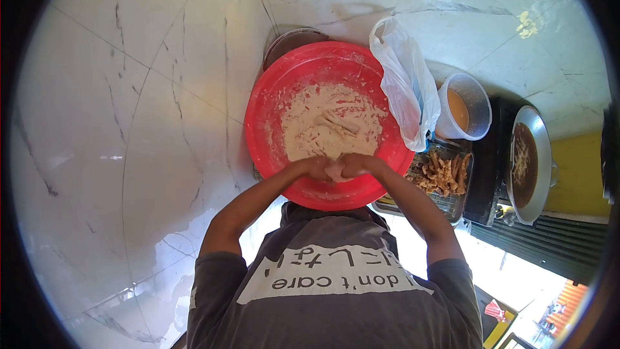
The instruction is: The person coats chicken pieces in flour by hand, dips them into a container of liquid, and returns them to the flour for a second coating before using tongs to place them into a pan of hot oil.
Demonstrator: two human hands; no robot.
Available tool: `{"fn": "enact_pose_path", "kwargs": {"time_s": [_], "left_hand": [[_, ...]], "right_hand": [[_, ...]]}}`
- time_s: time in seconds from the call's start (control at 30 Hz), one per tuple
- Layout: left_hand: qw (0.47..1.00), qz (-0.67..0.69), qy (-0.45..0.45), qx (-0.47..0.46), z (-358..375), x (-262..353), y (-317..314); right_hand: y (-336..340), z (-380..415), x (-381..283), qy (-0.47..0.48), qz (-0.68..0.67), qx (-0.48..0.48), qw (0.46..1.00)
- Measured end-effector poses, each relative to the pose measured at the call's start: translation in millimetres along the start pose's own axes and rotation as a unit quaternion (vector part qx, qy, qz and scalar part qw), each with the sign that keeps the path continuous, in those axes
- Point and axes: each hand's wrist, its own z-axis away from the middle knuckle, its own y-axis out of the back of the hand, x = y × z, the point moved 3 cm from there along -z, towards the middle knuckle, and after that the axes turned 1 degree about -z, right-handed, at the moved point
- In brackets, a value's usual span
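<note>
The left hand (318, 168) and right hand (354, 165) were pressed together around a floured lump (336, 171) at the near rim of the red basin (271, 100). The lump was clasped between them, above the flour (303, 126). Fried pieces (444, 173) were laid on a wire rack (460, 205) beside the basin.

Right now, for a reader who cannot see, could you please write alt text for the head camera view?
Seen from above, a person presses the left hand and right hand together on a lump of dough over a red basin of floury batter. Right of it are a white plastic bag, a white bucket, fried strips on a wire rack and a wok.
</note>
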Motion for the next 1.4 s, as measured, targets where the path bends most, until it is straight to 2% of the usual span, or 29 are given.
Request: {"fn": "enact_pose_path", "kwargs": {"time_s": [0.07,0.13,0.2,0.23,0.27,0.3,0.33,0.37,0.47,0.5,0.53,0.57,0.63,0.67,0.7,0.73,0.77,0.83,0.9,0.93,1.03,1.07,1.1,1.13,1.17,1.23,1.3,1.37,1.4], "left_hand": [[0.998,0.007,-0.022,-0.059,-4.5,5.3,-5.0],[0.984,0.062,-0.022,-0.165,0.7,16.4,0.7],[0.975,0.144,0.018,-0.166,4.2,16.2,10.8],[0.960,0.219,0.056,-0.162,5.1,13.2,15.1],[0.961,0.219,0.056,-0.161,3.3,7.1,12.4],[0.989,0.132,0.024,-0.061,-2.7,-4.1,8.9],[0.998,0.043,-0.009,0.040,-2.3,-5.1,10.2],[0.998,0.043,-0.008,0.040,-1.6,-5.9,3.2],[0.998,-0.008,0.000,-0.058,-2.6,6.2,-3.3],[0.990,0.026,-0.002,-0.135,-4.6,9.3,-1.7],[0.976,0.060,-0.004,-0.211,-4.3,11.8,0.2],[0.975,0.062,-0.003,-0.213,-1.5,12.3,4.4],[0.943,0.256,0.084,-0.195,4.9,8.1,12.5],[0.943,0.255,0.084,-0.195,2.9,2.7,8.1],[0.993,0.111,0.025,-0.035,-4.3,-6.8,7.2],[0.991,-0.038,-0.034,0.127,-3.4,-5.2,11.7],[0.991,-0.038,-0.033,0.127,-3.8,-6.2,5.8],[0.996,0.046,-0.038,-0.063,-3.2,5.3,-5.4],[0.989,0.068,-0.026,-0.125,-2.6,13.5,-0.8],[0.978,0.091,-0.012,-0.187,-1.2,15.7,0.6],[0.964,0.190,0.067,-0.175,-2.9,5.1,10.2],[0.964,0.188,0.067,-0.174,-2.6,0.4,8.5],[0.992,0.110,0.032,-0.047,-3.5,-3.6,12.0],[0.996,0.031,-0.003,0.080,-2.8,-5.2,14.0],[0.996,0.031,-0.002,0.081,-4.0,-7.4,8.2],[0.998,-0.018,-0.012,-0.060,-1.8,3.6,1.2],[0.993,0.017,-0.014,-0.118,-6.2,7.2,-0.6],[0.983,0.055,-0.013,-0.176,-5.6,5.5,-1.3],[0.970,0.154,0.032,-0.185,-2.5,2.0,2.3]], "right_hand": [[0.0,15.3,-30.5,-0.050,0.107,-0.185,0.976],[-2.7,6.5,-12.1,-0.072,0.067,-0.149,0.984],[1.9,4.1,-5.1,-0.137,-0.068,-0.224,0.963],[1.4,6.7,-4.3,-0.137,-0.068,-0.224,0.963],[8.2,6.9,-5.8,-0.086,-0.035,-0.090,0.992],[15.0,8.5,-9.2,-0.033,-0.001,0.045,0.998],[10.7,5.1,-4.4,-0.033,-0.001,0.044,0.998],[2.1,0.3,0.7,-0.049,0.037,-0.027,0.998],[0.1,9.9,-15.0,-0.082,0.045,-0.146,0.985],[-0.5,14.6,-22.2,-0.097,0.017,-0.198,0.975],[1.3,10.9,-17.9,-0.096,0.017,-0.198,0.975],[2.3,6.7,-11.2,-0.100,-0.019,-0.206,0.973],[2.3,8.3,-7.8,-0.104,-0.057,-0.212,0.970],[8.9,7.8,-7.0,-0.084,-0.032,-0.077,0.993],[15.8,9.7,-8.4,-0.063,-0.006,0.060,0.996],[11.3,7.7,-3.1,-0.062,-0.006,0.059,0.996],[4.3,4.1,-0.4,-0.035,0.027,0.021,0.999],[4.3,8.4,-14.9,-0.008,0.060,-0.014,0.998],[-1.9,13.5,-26.3,-0.061,0.084,-0.181,0.978],[2.7,9.3,-24.0,-0.060,0.085,-0.181,0.978],[1.5,5.4,-8.6,-0.112,-0.006,-0.257,0.960],[7.0,3.2,-6.0,-0.082,-0.001,-0.106,0.991],[12.0,3.0,-2.9,-0.049,0.005,0.047,0.998],[6.7,2.9,1.8,-0.049,0.005,0.046,0.998],[1.1,1.7,5.4,-0.036,0.022,0.033,0.999],[2.6,4.9,-6.0,-0.024,0.038,0.020,0.999],[-1.5,14.0,-25.0,-0.075,0.057,-0.192,0.977],[8.3,8.3,-20.6,-0.122,0.019,-0.220,0.968],[7.2,8.2,-14.4,-0.168,-0.021,-0.250,0.953]]}}
